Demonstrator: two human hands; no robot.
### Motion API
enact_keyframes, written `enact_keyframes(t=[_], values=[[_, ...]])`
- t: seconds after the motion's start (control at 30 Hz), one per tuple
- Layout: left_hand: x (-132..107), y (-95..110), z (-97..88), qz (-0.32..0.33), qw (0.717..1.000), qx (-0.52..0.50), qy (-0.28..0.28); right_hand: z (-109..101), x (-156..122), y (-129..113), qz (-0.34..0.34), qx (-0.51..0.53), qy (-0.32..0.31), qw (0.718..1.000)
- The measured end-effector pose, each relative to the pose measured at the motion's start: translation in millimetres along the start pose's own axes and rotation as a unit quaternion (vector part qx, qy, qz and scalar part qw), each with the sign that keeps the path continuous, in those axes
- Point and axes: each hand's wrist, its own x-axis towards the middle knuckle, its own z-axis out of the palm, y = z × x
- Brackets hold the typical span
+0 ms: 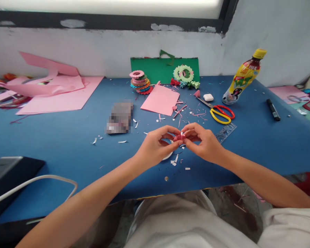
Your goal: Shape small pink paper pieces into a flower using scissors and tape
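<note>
A small folded pink paper piece (179, 137) is held between the fingertips of both hands, just above the blue table. My left hand (158, 144) pinches it from the left, and my right hand (203, 142) pinches it from the right. A bit of white shows at its top; the fingers cover much of its shape. Under my left hand lies a white ring, perhaps a tape roll (167, 156), partly hidden. White paper scraps (173, 163) are strewn below the hands. A clear ruler (226, 133) lies beside my right wrist.
Beyond the hands lie a pink paper sheet (160, 100), scissors (222, 113) with red and yellow handles and a white earbud case (208, 97). Stacked paper rings (140, 82) stand near a green card (155, 67). A drink bottle (244, 79) and a black marker (273, 109) are at right.
</note>
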Motion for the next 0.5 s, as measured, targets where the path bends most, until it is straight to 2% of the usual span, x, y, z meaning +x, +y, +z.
enact_keyframes(t=[0.23, 0.5], values=[[0.6, -1.9, 3.7, -0.016, 0.999, 0.0, -0.033, 3.2, -0.7, 4.2, 0.0, -0.019, -0.013, 1.0], [3.2, -0.6, 1.1, -0.022, 0.999, -0.019, -0.038, -1.0, 4.5, 10.9, -0.003, -0.041, -0.017, 0.999]])
